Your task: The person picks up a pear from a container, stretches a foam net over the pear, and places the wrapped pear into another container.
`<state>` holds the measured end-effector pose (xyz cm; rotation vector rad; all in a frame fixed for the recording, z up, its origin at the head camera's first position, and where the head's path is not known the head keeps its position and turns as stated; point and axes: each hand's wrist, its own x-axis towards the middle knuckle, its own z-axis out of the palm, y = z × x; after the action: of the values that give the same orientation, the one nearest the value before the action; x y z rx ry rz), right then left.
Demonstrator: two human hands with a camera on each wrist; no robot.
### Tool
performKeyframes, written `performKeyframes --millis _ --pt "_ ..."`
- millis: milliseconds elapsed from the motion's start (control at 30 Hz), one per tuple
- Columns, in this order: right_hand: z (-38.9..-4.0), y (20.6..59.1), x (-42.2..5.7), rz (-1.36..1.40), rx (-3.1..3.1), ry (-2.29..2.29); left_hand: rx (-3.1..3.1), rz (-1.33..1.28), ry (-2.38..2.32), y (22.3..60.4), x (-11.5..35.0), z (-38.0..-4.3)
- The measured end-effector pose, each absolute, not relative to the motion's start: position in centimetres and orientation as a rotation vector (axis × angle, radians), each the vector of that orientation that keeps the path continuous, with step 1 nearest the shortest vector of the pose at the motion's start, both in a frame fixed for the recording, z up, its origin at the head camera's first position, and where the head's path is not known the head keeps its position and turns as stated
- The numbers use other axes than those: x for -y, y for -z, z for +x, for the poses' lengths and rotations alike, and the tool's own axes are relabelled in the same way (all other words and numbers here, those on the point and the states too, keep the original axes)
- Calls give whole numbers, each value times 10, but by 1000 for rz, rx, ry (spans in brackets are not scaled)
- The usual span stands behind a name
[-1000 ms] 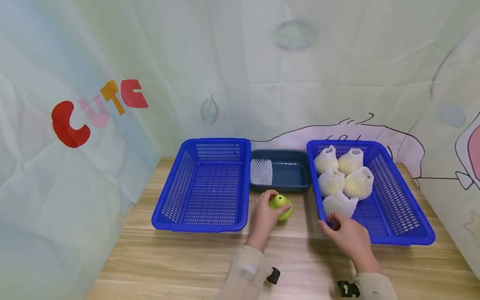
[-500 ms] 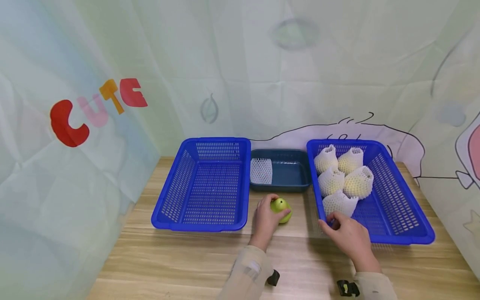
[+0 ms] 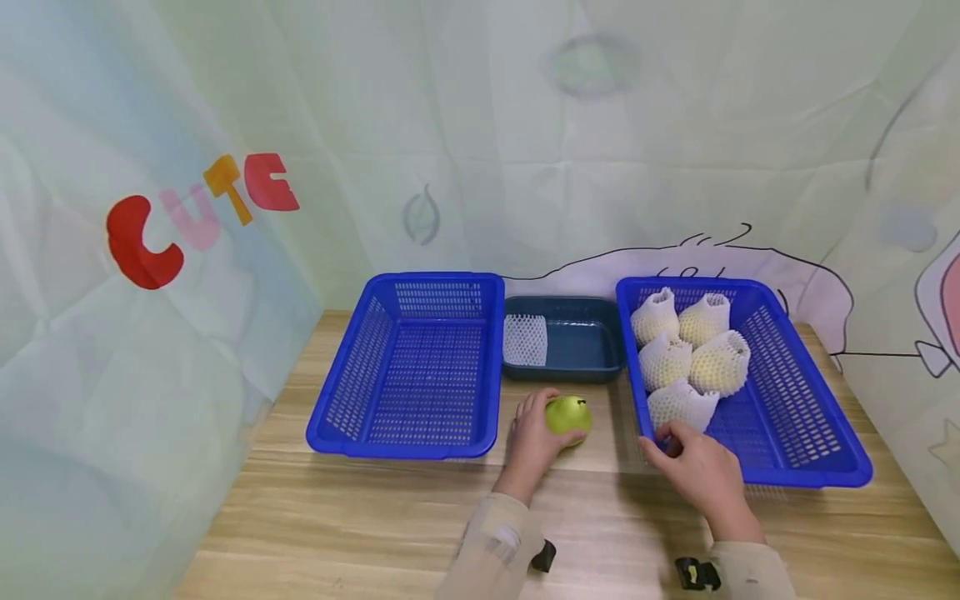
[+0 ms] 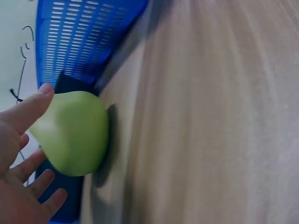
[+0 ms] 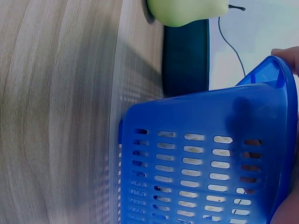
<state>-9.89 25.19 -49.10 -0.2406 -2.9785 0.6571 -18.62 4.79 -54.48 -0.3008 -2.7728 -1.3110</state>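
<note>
In the head view my left hand point(image 3: 534, 433) holds a green pear point(image 3: 573, 413) low over the table, thumb on the near side and fingers on the far side. The pear's stem leans right. From the left wrist the thumb overlaps the pear point(image 4: 77, 135) while the lower fingers spread apart beside it. My right hand point(image 3: 701, 467) grips the near-left rim of the right blue basket point(image 3: 817, 396); some of its fingers show through the slots in the right wrist view. Several pears in white foam nets point(image 3: 720, 364) fill that basket's left side.
Another blue basket point(image 3: 405, 451) stands to the left of the pear. Between the baskets, behind the pear, is a dark teal tray point(image 3: 581, 333) with flat white foam netting point(image 3: 525, 340) at its left end. Printed cloth point(image 3: 480, 150) hangs behind the wooden table point(image 3: 337, 525).
The pear has turned in my left hand: its stem pointed up toward the camera before and now points right. My right hand stays on the basket rim.
</note>
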Motion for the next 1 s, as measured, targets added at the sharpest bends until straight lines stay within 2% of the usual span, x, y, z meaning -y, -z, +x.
performKeyframes --millis 133,333,433,567,733,800,900,1000 --pt "-103 491 -251 -234 2977 -648 2770 -385 1299 531 -41 -186" --pt "-110 489 -249 -197 2967 -659 2554 -555 1198 477 -14 -185" --pt "-112 487 -249 -188 2953 -692 2597 -402 1041 466 8 -193" --pt "-114 486 -250 -185 2946 -756 2946 -156 943 473 33 -203" --pt "-115 479 -248 -201 2921 -879 3199 -150 992 482 44 -208" --pt "-117 463 -243 -216 2784 -1075 3214 -172 971 482 44 -207" --pt "-129 416 -228 -100 2357 -1541 3209 -187 921 480 43 -208" --pt "-168 363 -208 128 1904 -1979 3199 -195 897 479 45 -210"
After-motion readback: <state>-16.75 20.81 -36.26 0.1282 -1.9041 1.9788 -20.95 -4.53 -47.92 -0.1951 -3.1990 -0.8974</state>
